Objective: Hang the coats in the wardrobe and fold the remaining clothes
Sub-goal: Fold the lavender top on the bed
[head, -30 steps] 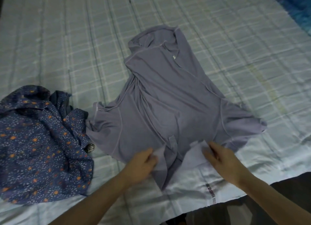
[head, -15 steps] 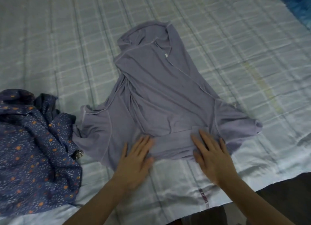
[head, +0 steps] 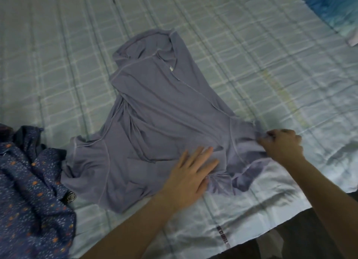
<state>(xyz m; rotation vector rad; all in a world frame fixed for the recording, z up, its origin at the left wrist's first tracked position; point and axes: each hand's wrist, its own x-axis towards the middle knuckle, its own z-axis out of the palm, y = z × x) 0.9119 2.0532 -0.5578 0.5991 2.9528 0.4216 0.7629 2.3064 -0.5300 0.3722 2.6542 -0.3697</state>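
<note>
Pinching the sleeve (head: 249, 136) tip with my right hand (head: 281, 145), I judge it folds toward my left hand (head: 190, 173); that one lies flat, fingers straight, on the shirt (head: 160, 111); its length runs away from both

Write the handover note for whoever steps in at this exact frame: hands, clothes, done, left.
Left hand: flat, pressing the grey hooded top near its hem.
Right hand: pinching the top's right sleeve end.
The top lies spread on the checked bed sheet, hood away from you. The blue patterned garment is crumpled beside it on the left.
Done: top laid out.
Left: fold sleeves in, fold the top, then the blue garment.
</note>
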